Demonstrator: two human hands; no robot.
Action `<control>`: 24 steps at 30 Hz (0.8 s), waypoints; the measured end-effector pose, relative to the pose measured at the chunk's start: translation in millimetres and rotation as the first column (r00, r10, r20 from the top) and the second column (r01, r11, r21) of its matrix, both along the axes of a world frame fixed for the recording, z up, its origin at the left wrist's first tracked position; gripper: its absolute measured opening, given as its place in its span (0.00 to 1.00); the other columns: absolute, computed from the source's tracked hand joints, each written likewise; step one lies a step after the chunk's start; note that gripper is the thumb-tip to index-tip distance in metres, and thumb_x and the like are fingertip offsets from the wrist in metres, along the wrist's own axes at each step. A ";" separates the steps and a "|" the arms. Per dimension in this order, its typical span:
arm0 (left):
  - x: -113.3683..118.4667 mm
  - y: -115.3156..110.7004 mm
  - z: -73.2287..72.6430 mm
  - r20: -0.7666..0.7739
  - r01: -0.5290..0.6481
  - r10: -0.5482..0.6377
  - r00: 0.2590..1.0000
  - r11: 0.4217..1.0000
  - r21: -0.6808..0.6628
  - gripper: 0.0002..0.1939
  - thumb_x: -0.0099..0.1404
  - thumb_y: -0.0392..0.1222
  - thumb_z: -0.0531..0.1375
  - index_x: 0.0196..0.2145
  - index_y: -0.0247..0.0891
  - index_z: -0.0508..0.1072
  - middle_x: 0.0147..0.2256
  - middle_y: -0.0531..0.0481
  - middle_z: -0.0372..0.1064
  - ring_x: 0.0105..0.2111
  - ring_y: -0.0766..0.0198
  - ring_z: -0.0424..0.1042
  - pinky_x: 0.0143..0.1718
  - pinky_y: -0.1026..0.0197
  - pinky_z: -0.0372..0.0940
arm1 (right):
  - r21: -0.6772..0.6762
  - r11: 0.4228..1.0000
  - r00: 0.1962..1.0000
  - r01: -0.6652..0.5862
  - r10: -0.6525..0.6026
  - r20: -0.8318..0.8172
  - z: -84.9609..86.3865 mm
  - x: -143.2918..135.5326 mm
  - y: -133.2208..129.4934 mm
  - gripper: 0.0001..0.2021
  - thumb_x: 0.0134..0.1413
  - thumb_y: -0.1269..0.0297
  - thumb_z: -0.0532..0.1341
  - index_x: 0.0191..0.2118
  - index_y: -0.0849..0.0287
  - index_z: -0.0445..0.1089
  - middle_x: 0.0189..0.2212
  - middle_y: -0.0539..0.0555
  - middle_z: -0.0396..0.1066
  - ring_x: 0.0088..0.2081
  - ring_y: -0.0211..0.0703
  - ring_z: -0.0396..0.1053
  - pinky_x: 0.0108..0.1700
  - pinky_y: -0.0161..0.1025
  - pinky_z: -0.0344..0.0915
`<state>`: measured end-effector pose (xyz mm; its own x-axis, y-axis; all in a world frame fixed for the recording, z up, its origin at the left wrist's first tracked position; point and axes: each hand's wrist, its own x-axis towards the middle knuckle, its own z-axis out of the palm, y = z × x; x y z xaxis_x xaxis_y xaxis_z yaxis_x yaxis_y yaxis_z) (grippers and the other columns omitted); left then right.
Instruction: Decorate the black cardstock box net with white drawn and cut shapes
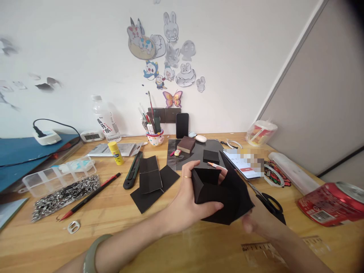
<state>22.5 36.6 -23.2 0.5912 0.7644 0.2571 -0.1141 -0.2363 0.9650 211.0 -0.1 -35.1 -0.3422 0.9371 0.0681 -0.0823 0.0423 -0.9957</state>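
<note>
A black folded paper box (224,197) with an open top is held above the desk's front middle. My left hand (187,201), with a ring on one finger, grips its left side, thumb across the front and fingers round the back. On the right side my right hand (250,220) holds the box's pointed flap; some of its fingertips show behind and inside the opening, and the rest is hidden by the paper. Black card pieces (150,174) lie to the left of the box, partly overlapping. Behind it a small black square (211,156) rests on a dark sheet (173,146).
A utility knife (133,170), glue stick (115,153), pencil (91,197) and bag of metal rings (65,193) lie left. Scissors (269,203), a phone (244,163), a red can (332,203) and a clear ruler (256,248) are right. A pen cup (155,137) stands behind.
</note>
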 end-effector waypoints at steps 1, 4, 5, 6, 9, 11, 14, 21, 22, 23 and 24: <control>-0.6 1.7 0.2 0.012 0.013 -0.012 1.000 1.000 -0.017 0.37 0.54 0.39 0.62 0.52 0.44 0.40 0.49 0.43 0.56 0.49 0.57 0.62 0.50 0.47 0.58 | 0.002 1.000 1.000 0.008 -0.008 -0.010 1.4 -1.3 1.3 0.51 0.24 0.44 0.69 0.60 0.45 0.51 0.59 0.54 0.56 0.62 0.54 0.46 0.60 0.49 0.48; -3.3 7.8 -4.5 -0.042 0.042 -0.041 0.998 0.999 0.014 0.39 0.53 0.41 0.63 0.53 0.44 0.40 0.52 0.42 0.54 0.52 0.55 0.59 0.53 0.46 0.55 | -0.004 1.000 1.000 0.029 -0.029 -0.007 2.3 -1.2 6.5 0.48 0.27 0.49 0.71 0.59 0.45 0.52 0.59 0.54 0.55 0.61 0.55 0.48 0.58 0.49 0.51; -4.2 10.1 -7.9 -0.069 0.058 -0.055 0.996 0.998 0.040 0.41 0.52 0.42 0.64 0.53 0.44 0.39 0.52 0.41 0.52 0.52 0.55 0.58 0.53 0.45 0.54 | -0.003 0.999 0.999 0.033 -0.033 0.003 0.7 0.2 8.6 0.48 0.28 0.50 0.71 0.60 0.46 0.52 0.60 0.54 0.55 0.60 0.55 0.49 0.58 0.50 0.52; -5.2 12.4 -11.9 -0.093 0.076 -0.070 0.993 0.995 0.066 0.43 0.51 0.43 0.65 0.54 0.44 0.39 0.53 0.40 0.51 0.53 0.54 0.57 0.54 0.45 0.54 | -0.003 0.999 0.999 0.034 -0.034 0.013 -2.1 2.2 10.9 0.48 0.29 0.52 0.71 0.60 0.48 0.52 0.60 0.55 0.54 0.60 0.56 0.50 0.58 0.51 0.52; -8.2 18.8 -25.5 -0.171 0.122 -0.098 0.980 0.983 0.135 0.49 0.49 0.45 0.67 0.57 0.42 0.36 0.56 0.38 0.48 0.55 0.53 0.55 0.55 0.45 0.52 | 0.001 1.000 1.000 0.014 -0.014 0.028 -14.0 8.8 17.7 0.48 0.29 0.55 0.72 0.59 0.51 0.52 0.59 0.58 0.55 0.60 0.56 0.50 0.58 0.51 0.51; -10.4 22.2 -33.3 -0.238 0.140 -0.097 0.966 0.975 0.171 0.51 0.47 0.45 0.67 0.58 0.41 0.37 0.57 0.38 0.47 0.57 0.53 0.52 0.57 0.45 0.50 | -0.003 1.000 0.998 -0.006 0.007 0.068 -20.5 11.5 20.9 0.48 0.29 0.56 0.72 0.60 0.52 0.51 0.59 0.58 0.55 0.60 0.54 0.50 0.59 0.51 0.48; -13.6 25.3 -40.0 -0.327 0.157 -0.082 0.942 0.965 0.210 0.51 0.46 0.44 0.68 0.59 0.39 0.40 0.58 0.38 0.47 0.58 0.51 0.50 0.58 0.44 0.47 | -0.027 0.998 0.988 -0.049 0.053 0.144 -22.7 11.5 22.0 0.47 0.32 0.60 0.72 0.60 0.52 0.49 0.58 0.57 0.56 0.59 0.50 0.52 0.59 0.49 0.49; -16.8 26.9 -41.0 -0.384 0.185 -0.077 0.920 0.950 0.253 0.54 0.44 0.45 0.69 0.60 0.40 0.39 0.58 0.39 0.46 0.57 0.50 0.51 0.57 0.44 0.49 | -0.072 0.991 0.981 -0.109 0.119 0.151 -15.6 9.4 18.5 0.44 0.34 0.64 0.71 0.58 0.53 0.50 0.57 0.57 0.57 0.57 0.50 0.56 0.57 0.48 0.52; -17.1 27.0 -41.2 -0.383 0.190 -0.079 0.921 0.946 0.264 0.55 0.43 0.45 0.69 0.60 0.41 0.39 0.58 0.39 0.46 0.57 0.50 0.51 0.57 0.44 0.49 | -0.072 0.991 0.979 -0.115 0.126 0.162 -15.6 9.9 18.7 0.44 0.34 0.64 0.71 0.58 0.54 0.51 0.57 0.58 0.57 0.58 0.50 0.55 0.58 0.48 0.52; -17.4 27.2 -41.7 -0.381 0.195 -0.080 0.921 0.942 0.274 0.56 0.42 0.44 0.69 0.60 0.41 0.38 0.58 0.39 0.46 0.57 0.49 0.51 0.57 0.44 0.49 | -0.070 0.990 0.975 -0.118 0.129 0.179 -15.9 10.6 18.9 0.44 0.33 0.64 0.71 0.58 0.55 0.51 0.57 0.58 0.57 0.58 0.50 0.54 0.58 0.49 0.51; -17.8 27.5 -42.4 -0.382 0.201 -0.083 0.920 0.939 0.280 0.56 0.42 0.44 0.69 0.60 0.41 0.38 0.58 0.38 0.45 0.57 0.49 0.50 0.57 0.44 0.49 | -0.067 0.991 0.971 -0.120 0.131 0.200 -16.4 11.3 19.3 0.44 0.33 0.64 0.71 0.58 0.55 0.51 0.58 0.58 0.56 0.59 0.50 0.54 0.58 0.49 0.50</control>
<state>4.7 64.1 -65.6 0.7838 0.5828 0.2145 0.1717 -0.5353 0.8270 222.3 19.2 -51.5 -0.4585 0.8863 -0.0648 0.1212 -0.0099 -0.9926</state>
